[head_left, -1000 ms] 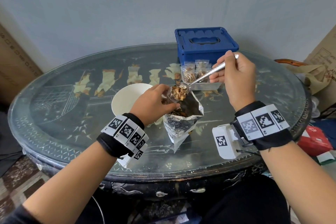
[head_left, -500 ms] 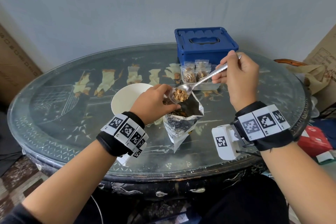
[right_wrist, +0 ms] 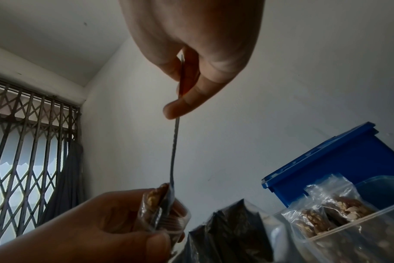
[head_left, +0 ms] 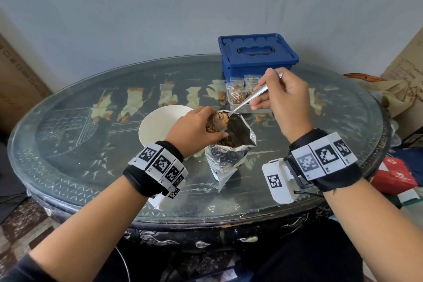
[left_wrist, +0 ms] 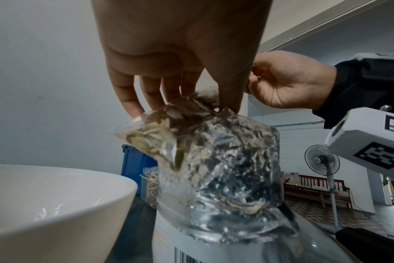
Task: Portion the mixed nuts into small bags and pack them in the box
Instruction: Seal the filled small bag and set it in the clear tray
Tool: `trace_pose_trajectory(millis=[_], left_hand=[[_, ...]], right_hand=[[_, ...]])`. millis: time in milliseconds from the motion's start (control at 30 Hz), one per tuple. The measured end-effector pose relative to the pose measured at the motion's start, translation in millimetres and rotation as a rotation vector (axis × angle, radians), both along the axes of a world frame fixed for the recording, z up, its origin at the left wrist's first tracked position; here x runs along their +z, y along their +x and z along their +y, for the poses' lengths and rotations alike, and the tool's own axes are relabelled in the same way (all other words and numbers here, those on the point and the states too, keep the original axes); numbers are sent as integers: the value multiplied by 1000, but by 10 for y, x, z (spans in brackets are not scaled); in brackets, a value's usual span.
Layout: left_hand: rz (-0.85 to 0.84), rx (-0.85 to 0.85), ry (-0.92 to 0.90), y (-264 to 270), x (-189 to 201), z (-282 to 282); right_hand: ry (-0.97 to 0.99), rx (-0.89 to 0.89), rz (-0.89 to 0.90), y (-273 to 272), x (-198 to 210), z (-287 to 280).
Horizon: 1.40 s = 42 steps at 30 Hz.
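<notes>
Your left hand (head_left: 194, 129) pinches a small clear bag (left_wrist: 155, 138) by its mouth, right over the open foil pouch (head_left: 231, 151), prob so any spilled nuts drop back into the pouch. Your right hand (head_left: 282, 103) grips the spoon (head_left: 248, 99) handle w/ thumb & fingers curled round it. The bowl end is tipped into the bag mouth, loaded w/ nuts (head_left: 223, 118). You're mid-fill, I'd say.

Count: 1 spoon, 1 foil pouch, 1 bag in hand. At least 2 filled bags (head_left: 238, 94) stand in 1 clear tub (right_wrist: 360, 231) just in front of 1 blue box (head_left: 256, 55), lid on, close for packing later. 1 white bowl (head_left: 158, 128) sits left of the pouch on the glass-topped table (head_left: 91, 155).
</notes>
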<state>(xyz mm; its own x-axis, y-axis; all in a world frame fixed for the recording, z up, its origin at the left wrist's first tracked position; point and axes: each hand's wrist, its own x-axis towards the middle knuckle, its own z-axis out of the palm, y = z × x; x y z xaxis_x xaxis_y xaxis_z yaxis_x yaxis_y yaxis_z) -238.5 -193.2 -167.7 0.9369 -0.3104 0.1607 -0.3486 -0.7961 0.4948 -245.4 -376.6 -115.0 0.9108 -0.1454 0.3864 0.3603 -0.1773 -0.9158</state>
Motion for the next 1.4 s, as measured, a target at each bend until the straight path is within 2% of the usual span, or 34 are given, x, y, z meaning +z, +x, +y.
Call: trace_pose_trajectory(millis=[233,533,767,1400], left_hand=[[35,51,-140,-5,-56,31],[20,139,-350,-49,-128,107],[-25,136,-402,-69,-160,120],[-125,140,-395,-77,-198,122]], right_hand=[[-61,92,-39,-10,44,71],[-107,27,-148,31,140,62],[-62,-41,-199,36,179,64],[-207,111,-237,-34,99,306]])
